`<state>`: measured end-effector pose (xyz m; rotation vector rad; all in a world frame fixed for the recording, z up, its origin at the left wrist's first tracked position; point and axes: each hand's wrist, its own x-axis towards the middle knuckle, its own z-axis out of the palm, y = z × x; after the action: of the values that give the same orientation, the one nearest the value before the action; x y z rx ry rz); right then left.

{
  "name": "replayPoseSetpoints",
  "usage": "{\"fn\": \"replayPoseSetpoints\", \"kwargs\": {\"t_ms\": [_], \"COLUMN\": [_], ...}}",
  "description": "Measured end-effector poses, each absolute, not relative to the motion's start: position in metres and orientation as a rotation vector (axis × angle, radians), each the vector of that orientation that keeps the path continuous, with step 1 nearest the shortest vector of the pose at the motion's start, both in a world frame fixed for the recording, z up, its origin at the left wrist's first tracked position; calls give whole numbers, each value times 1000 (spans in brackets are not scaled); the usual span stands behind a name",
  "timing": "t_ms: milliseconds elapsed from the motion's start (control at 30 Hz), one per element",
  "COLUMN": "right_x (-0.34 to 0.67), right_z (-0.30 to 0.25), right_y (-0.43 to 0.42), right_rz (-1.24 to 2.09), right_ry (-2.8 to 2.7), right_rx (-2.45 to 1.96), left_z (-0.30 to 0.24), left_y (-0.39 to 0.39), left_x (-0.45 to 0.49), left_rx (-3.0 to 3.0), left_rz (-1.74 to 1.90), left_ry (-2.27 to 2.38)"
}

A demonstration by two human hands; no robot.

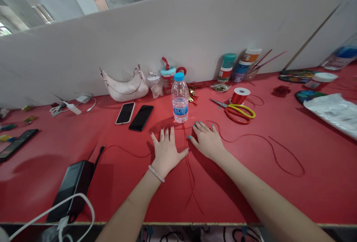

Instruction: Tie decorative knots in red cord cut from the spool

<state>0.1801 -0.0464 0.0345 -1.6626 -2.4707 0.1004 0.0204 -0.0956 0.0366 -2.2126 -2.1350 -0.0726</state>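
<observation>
My left hand (166, 150) lies palm down on the red tabletop, fingers spread, a beaded bracelet (156, 173) at its wrist. To its right, my right hand (207, 140) also rests flat with its fingers apart. Thin red cord (187, 156) runs between the two hands, and strands of it pass beneath them and out to both sides. Just beyond the hands stands a clear water bottle (180, 99) with a blue cap, upright at the cord's far end. Whether the bottle sits on the cord I cannot tell.
Scissors (240, 113) and a spool of red cord (240, 96) lie at the right. Two phones (125, 113) and a pale handbag (126, 87) are left of the bottle. A black power bank (73, 186) with cables occupies the near left. Paint jars (227, 69) line the white partition (167, 37).
</observation>
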Motion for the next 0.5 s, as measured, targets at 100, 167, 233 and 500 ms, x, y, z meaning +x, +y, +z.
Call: {"fn": "replayPoseSetpoints", "kwargs": {"t_ms": [100,167,233,500], "right_x": [181,183,185,182], "right_z": [33,30,28,24], "right_y": [-46,-46,-46,-50], "right_rz": [76,42,10,-82], "right_ry": [-2459,-2459,-2467,-2559], "right_rx": [-1661,-1633,-1604,-1491], "left_z": [37,36,35,33], "left_y": [-97,-98,-100,-98], "left_x": [22,22,21,19], "left_rx": [-2175,-2165,-2161,-2240], "left_rz": [-47,-44,-59,-178], "left_ry": [-2164,-2165,-2158,-2084]}}
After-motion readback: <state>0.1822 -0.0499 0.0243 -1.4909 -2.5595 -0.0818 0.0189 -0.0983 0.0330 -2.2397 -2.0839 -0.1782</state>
